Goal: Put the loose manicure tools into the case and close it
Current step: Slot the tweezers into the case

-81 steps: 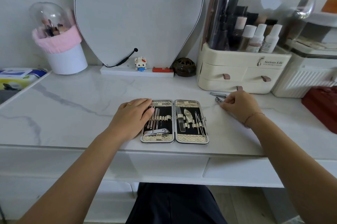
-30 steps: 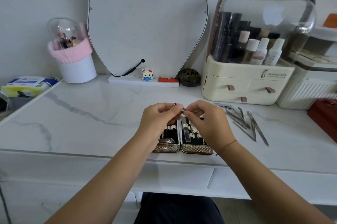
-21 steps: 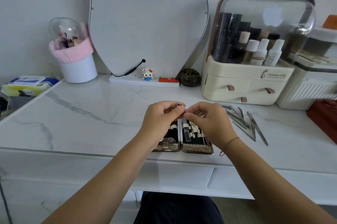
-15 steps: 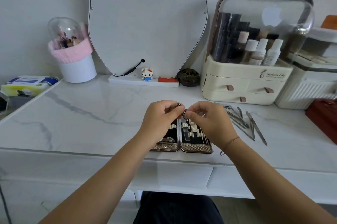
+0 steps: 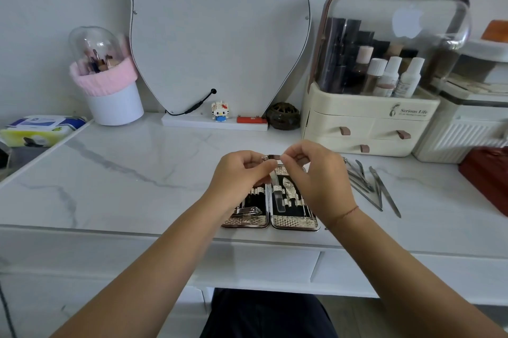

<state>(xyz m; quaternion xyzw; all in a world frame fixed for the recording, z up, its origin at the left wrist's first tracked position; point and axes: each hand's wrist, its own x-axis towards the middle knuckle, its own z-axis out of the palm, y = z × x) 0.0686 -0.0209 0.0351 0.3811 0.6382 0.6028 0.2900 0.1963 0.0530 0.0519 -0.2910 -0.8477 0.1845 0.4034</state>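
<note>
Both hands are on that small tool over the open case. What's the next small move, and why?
Probably lower the small metal tool into the open case and seat it. The left hand and right hand both pinch it just above the case, and other loose tools lie on the tabletop to its right.

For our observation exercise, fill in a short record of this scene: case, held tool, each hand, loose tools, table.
case: open flat at the table's near edge, tools strapped in both halves
held tool: small metal piece, above the case
left hand: pinches the held tool
right hand: pinches the held tool
loose tools: several, on the table right of the case
table: white marble
</note>
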